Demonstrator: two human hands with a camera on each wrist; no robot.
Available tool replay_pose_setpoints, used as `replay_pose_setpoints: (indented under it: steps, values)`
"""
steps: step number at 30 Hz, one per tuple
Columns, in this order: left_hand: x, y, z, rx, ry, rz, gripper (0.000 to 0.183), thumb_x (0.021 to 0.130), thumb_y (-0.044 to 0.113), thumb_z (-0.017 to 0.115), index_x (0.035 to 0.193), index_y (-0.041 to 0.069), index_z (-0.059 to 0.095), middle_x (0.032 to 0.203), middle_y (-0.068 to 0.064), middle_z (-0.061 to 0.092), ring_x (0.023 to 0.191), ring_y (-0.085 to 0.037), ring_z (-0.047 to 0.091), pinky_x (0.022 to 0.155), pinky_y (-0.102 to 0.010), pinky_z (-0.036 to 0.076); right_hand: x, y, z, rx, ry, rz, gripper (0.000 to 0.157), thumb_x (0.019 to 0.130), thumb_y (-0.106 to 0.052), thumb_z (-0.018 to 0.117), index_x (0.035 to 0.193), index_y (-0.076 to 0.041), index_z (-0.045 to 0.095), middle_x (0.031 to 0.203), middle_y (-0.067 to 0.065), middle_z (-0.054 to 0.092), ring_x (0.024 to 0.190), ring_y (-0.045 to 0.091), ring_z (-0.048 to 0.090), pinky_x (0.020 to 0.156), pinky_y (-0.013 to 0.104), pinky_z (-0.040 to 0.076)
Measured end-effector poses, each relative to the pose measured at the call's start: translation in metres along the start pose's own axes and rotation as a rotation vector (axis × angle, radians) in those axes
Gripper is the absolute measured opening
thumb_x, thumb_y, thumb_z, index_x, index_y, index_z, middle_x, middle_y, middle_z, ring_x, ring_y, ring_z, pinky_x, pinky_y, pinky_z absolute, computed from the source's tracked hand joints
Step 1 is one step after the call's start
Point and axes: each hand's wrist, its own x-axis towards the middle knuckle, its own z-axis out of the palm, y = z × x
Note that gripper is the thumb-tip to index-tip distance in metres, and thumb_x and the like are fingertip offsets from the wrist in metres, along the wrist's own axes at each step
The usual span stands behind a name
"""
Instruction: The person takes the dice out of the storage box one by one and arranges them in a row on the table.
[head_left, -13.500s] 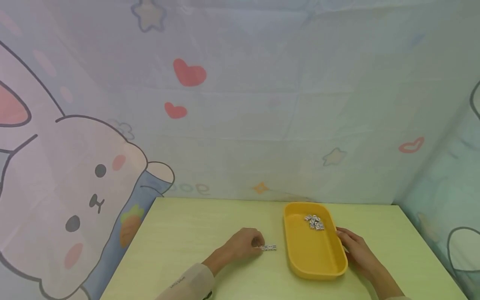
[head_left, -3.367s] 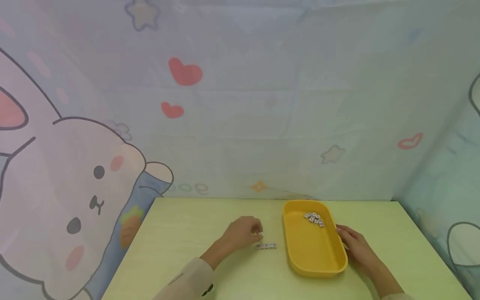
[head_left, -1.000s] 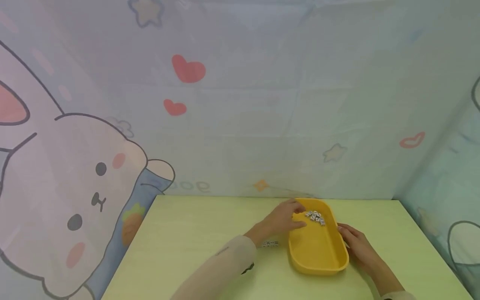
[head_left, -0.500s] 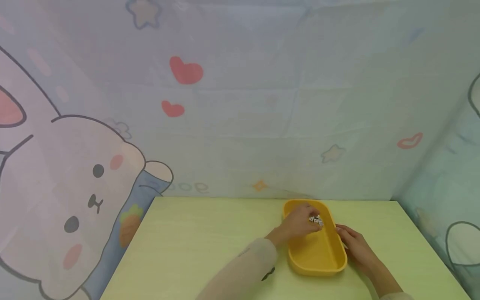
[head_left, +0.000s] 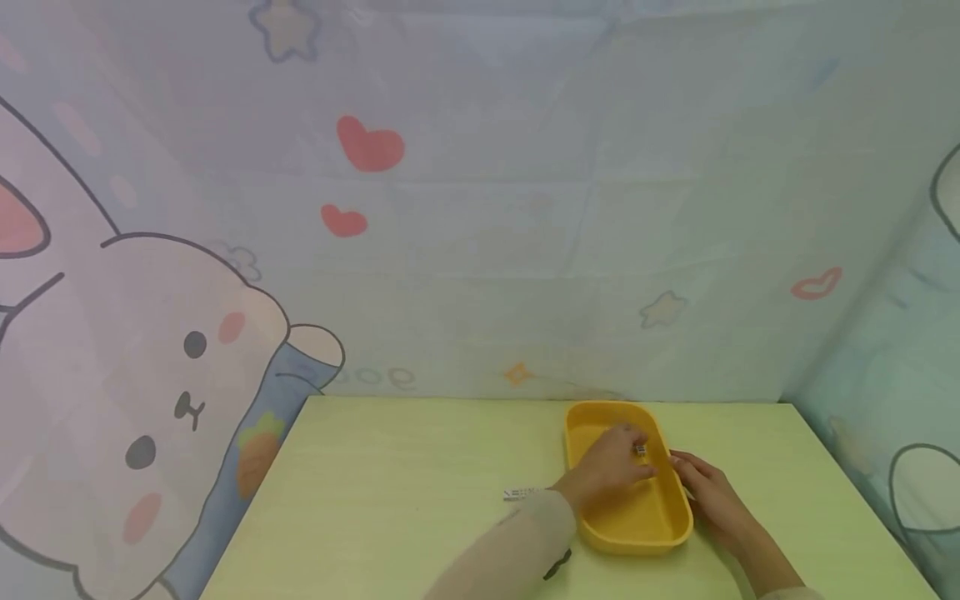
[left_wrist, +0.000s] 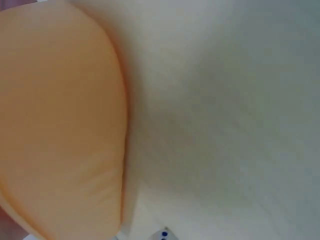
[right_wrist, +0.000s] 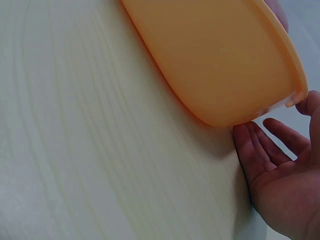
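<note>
My left hand (head_left: pixel 611 462) reaches into the yellow tray (head_left: pixel 633 546), thumb and fingertips apart around a white die (head_left: pixel 641 450). Other dice in there are hidden behind that hand. On the table to the left of the tray lies a short row of dice (head_left: pixel 517 493), its right end covered by my left sleeve. The left wrist view has the tray wall (left_wrist: pixel 60 125) and one dotted die (left_wrist: pixel 164 234) at the bottom edge. My right hand (right_wrist: pixel 282 175) holds the tray's right side, thumb at the rim and fingertips against the lower wall.
The pale yellow-green table (head_left: pixel 390 467) ends at a printed cloth backdrop (head_left: pixel 480 250) with a rabbit and hearts. My left forearm in its light sleeve (head_left: pixel 517 546) crosses the table in front of the tray.
My left hand has gone from the dice row, where it held a die, rightward into the tray among the dice. The row reaches further left than before. My right hand stays at the tray.
</note>
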Motion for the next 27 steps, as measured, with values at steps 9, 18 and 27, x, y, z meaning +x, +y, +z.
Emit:
replay_pose_setpoints:
  steps: [9,18,27]
  values:
    - [0.000,-0.002,0.012,0.043,0.009,-0.013,0.050,0.098,0.041,0.076,0.140,0.015,0.068,0.140,0.006,0.064,0.140,-0.009,0.052,0.116,-0.023,0.039,0.000,-0.001,0.000,0.010,0.018,-0.003,0.071,0.112,-0.046,0.050,0.159,0.006,0.037,0.161,0.022,0.042,0.113,-0.005,0.059,0.097,0.028,0.055]
    - [-0.004,-0.004,0.011,0.041,0.010,-0.018,0.049,0.098,0.039,0.076,0.140,0.016,0.067,0.141,0.007,0.062,0.140,-0.009,0.051,0.118,-0.024,0.037,0.002,0.003,0.002,0.009,0.015,0.012,0.072,0.112,-0.048,0.051,0.159,0.005,0.038,0.163,0.021,0.039,0.115,-0.005,0.058,0.098,0.026,0.054]
    - [-0.005,-0.006,0.016,0.099,0.014,0.043,0.027,0.094,0.034,0.080,0.118,0.021,0.075,0.117,0.013,0.063,0.114,-0.002,0.060,0.105,-0.015,0.043,0.000,0.002,0.001,0.021,0.017,0.002,0.070,0.112,-0.046,0.051,0.158,0.006,0.039,0.159,0.019,0.045,0.115,-0.004,0.059,0.098,0.026,0.054]
